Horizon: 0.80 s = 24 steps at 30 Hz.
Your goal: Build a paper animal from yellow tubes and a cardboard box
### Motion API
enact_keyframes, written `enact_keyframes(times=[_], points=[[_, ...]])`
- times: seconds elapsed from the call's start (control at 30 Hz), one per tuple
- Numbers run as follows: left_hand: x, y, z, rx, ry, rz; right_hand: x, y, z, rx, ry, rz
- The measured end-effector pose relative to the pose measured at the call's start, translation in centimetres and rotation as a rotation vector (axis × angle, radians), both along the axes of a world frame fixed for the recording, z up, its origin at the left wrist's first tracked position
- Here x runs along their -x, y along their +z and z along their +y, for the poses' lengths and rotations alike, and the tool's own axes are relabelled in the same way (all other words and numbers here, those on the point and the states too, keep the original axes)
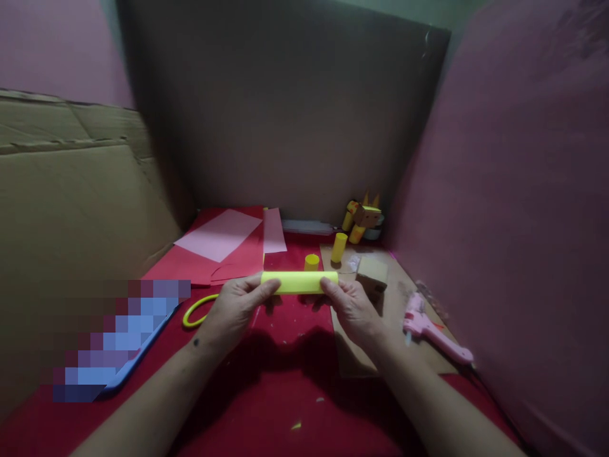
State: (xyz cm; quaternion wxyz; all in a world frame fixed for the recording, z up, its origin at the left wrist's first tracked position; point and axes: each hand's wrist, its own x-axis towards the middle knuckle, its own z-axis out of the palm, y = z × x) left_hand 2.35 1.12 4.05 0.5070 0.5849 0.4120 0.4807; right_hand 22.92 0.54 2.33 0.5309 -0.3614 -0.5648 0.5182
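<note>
Yellow paper roll (pixel 299 282) held level w/ fingers of left hand (pixel 233 308) & right hand (pixel 354 308) clamped on its ends.

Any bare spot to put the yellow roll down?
Yes: the red mat near the camera, between the forearms, is bare. Both hands, left and right, hold the roll. Crowded behind it: short tubes, box. Glue gun takes the right, yellow ring the left.
</note>
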Motion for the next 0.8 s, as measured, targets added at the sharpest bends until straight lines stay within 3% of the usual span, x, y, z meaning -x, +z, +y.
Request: enact_keyframes(times=[0.13, 0.3, 0.4, 0.63, 0.7, 0.8], points=[[0.0, 0.0, 0.0, 0.005, -0.034, -0.007, 0.0, -0.3, 0.1, 0.014, -0.010, 0.006], [0.1, -0.3, 0.2, -0.069, 0.018, 0.035, 0.2, -0.3, 0.2, 0.031, 0.027, 0.033], [0.3, -0.4, 0.2, -0.296, 0.089, 0.086, -0.2, -0.2, 0.4, 0.002, 0.074, 0.028], [1.2, -0.3, -0.9, -1.070, 0.134, 0.389, -2.4, 0.5, 0.9, -0.199, 0.268, -0.071], [1.1, -0.1, -1.3, -1.170, 0.153, 0.468, -2.7, 0.7, 1.1, -0.205, 0.329, -0.054], [0.8, 0.3, -1.8, -1.198, 0.083, 0.513, -2.9, 0.7, 1.2, -0.209, 0.392, -0.012]])
